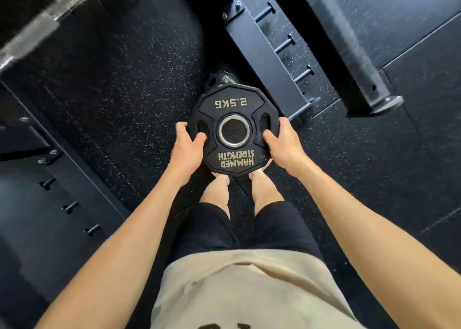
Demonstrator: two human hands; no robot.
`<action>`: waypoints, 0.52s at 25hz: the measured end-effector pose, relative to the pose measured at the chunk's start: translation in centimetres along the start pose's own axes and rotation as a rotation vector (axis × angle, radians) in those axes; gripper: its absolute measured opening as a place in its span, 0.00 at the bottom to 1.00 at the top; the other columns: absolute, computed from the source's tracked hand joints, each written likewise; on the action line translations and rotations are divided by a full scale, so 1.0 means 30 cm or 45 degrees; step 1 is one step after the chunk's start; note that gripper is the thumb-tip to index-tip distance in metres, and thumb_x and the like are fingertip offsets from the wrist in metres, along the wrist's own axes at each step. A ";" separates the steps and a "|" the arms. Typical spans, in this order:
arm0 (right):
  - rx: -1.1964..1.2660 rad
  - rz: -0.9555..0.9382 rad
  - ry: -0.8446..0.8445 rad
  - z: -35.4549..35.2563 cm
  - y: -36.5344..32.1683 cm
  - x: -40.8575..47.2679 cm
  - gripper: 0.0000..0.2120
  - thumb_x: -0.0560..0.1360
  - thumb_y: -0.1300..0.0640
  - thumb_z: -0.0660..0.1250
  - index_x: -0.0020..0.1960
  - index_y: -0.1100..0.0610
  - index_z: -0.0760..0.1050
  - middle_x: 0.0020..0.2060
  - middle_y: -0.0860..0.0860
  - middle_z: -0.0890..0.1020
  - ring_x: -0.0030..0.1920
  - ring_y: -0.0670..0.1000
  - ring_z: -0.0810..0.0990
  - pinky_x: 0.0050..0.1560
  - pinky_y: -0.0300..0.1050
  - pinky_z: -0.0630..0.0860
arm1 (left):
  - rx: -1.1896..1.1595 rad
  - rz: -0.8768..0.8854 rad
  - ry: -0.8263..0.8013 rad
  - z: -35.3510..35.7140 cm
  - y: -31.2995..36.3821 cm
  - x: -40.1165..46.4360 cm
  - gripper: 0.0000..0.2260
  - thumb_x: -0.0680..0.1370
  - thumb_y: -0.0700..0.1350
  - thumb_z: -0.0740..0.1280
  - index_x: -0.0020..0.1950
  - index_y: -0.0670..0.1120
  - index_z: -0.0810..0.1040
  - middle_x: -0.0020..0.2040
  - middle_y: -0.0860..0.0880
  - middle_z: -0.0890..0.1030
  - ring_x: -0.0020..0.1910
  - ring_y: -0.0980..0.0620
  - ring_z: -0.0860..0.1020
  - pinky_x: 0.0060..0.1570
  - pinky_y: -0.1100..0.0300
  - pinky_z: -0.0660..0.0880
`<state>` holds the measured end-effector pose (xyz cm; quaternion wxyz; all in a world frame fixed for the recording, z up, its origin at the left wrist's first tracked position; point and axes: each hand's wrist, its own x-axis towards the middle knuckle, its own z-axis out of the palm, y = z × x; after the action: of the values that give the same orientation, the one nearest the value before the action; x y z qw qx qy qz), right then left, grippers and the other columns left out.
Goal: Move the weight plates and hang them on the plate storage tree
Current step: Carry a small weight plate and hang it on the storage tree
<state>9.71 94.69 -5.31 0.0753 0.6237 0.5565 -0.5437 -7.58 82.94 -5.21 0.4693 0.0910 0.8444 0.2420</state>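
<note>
Speckled rubber gym floor (112,84), rack uprights around. 2.5kg Hammer Strength plate (230,129) held flat over feet, left hand (188,149) and right hand (283,145) curled round opposite edges, thumbs on top. Second plate (222,78) on floor just beyond. Risk imo: edge grip slips, plate drops on toes. Storage tree not visible.

Both arms outstretched, left hand (187,147) and right hand (283,142) gripping.

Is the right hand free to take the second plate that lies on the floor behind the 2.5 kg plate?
Probably not now: the right hand and left hand both grip the 2.5 kg plate, which also covers most of the second plate.
</note>
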 end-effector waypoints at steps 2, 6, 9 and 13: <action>0.054 -0.114 0.026 -0.037 -0.067 -0.167 0.13 0.79 0.56 0.60 0.62 0.58 0.67 0.49 0.48 0.76 0.49 0.48 0.75 0.45 0.40 0.71 | -0.211 0.049 0.029 -0.091 0.050 -0.168 0.12 0.81 0.43 0.60 0.63 0.46 0.64 0.52 0.49 0.75 0.45 0.55 0.74 0.43 0.60 0.73; 0.145 -0.333 0.051 -0.095 -0.189 -0.421 0.06 0.80 0.59 0.61 0.55 0.57 0.67 0.42 0.43 0.74 0.40 0.38 0.72 0.35 0.27 0.67 | -0.508 0.183 0.161 -0.212 0.085 -0.427 0.08 0.80 0.38 0.60 0.57 0.45 0.64 0.45 0.51 0.74 0.38 0.59 0.73 0.34 0.73 0.71; 0.192 -0.464 0.017 -0.116 -0.264 -0.524 0.06 0.80 0.57 0.62 0.55 0.56 0.68 0.43 0.46 0.76 0.39 0.37 0.75 0.37 0.28 0.71 | -0.674 0.274 0.257 -0.278 0.097 -0.546 0.09 0.79 0.35 0.60 0.56 0.45 0.64 0.44 0.50 0.73 0.38 0.58 0.72 0.36 0.72 0.71; 0.199 -0.618 -0.165 -0.136 -0.353 -0.593 0.02 0.80 0.54 0.62 0.52 0.51 0.69 0.46 0.49 0.77 0.44 0.43 0.76 0.46 0.40 0.76 | -0.867 0.418 0.415 -0.346 0.093 -0.676 0.10 0.79 0.36 0.61 0.52 0.51 0.66 0.44 0.51 0.74 0.38 0.62 0.73 0.41 0.67 0.72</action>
<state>7.68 90.56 15.30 -0.0702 0.4397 0.6402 -0.6260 -5.45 74.28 15.94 0.2878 0.0242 0.7536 0.5905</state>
